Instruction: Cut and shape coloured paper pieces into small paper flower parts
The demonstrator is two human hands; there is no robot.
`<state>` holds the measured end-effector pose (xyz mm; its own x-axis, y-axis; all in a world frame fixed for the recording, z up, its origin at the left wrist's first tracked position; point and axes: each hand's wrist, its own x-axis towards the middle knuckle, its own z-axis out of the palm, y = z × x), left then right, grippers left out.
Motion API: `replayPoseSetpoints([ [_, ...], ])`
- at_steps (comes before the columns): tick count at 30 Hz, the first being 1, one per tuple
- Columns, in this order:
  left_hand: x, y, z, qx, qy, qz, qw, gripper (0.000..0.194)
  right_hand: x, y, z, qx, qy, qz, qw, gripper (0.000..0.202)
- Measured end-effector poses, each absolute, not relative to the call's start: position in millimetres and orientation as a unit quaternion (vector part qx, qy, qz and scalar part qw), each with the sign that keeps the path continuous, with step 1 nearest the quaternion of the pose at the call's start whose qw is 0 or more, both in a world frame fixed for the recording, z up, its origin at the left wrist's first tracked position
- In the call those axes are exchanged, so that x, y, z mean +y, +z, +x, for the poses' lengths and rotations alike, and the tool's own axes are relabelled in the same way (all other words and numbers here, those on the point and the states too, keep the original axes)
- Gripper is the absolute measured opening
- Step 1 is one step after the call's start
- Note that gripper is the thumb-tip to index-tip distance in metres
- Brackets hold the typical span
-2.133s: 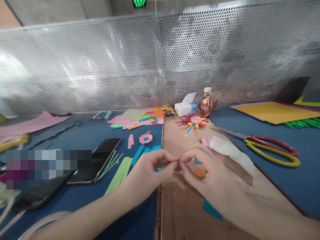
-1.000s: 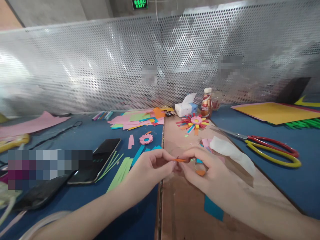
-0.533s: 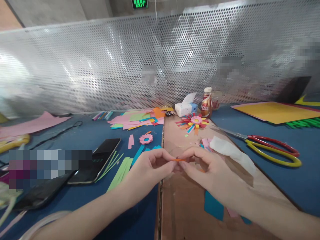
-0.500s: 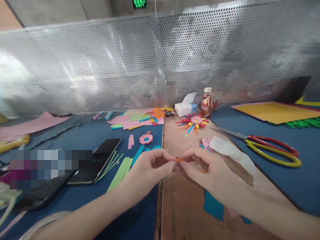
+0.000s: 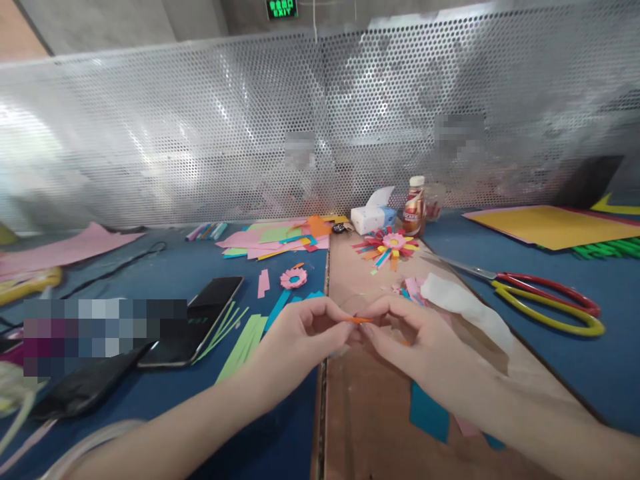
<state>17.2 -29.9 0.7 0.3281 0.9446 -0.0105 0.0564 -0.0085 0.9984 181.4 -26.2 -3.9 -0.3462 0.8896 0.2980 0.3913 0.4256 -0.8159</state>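
Between the fingertips of my two hands is a small piece of orange paper (image 5: 359, 320), seen almost edge-on. My left hand (image 5: 307, 333) pinches it from the left, thumb against forefinger. From the other side my right hand (image 5: 413, 333) grips it the same way, and the fingertips nearly meet. Beyond them lies a pink paper ring flower (image 5: 293, 278) with a blue centre. Farther back is a larger flower of many-coloured paper strips (image 5: 385, 247). Blue paper (image 5: 429, 413) lies below my right hand, and green paper strips (image 5: 243, 343) are beside my left wrist.
Scissors (image 5: 545, 300) with red and yellow handles lie at right, near a crumpled white tissue (image 5: 463, 307). A tissue box (image 5: 374, 219) and a bottle (image 5: 415, 208) stand at the back by the perforated metal screen (image 5: 200, 133). A phone (image 5: 195, 327) is at left.
My hands hold the same pinch; slightly more of the orange paper shows. The whole view has shifted a little.
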Motion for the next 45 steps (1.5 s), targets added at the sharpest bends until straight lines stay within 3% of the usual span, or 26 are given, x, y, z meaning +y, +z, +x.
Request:
replayPoseSetpoints([
  [27, -29.3, -1.0, 16.5, 0.429, 0.388, 0.610, 0.543, 0.007, -25.9, -10.8, 181.1, -0.708, 0.425, -0.416, 0.382, 0.005],
  [45, -28.0, 2.9, 16.5, 0.418, 0.384, 0.635, 0.524, 0.007, -28.1, -2.4, 180.7, -0.771, 0.267, -0.415, 0.402, 0.011],
])
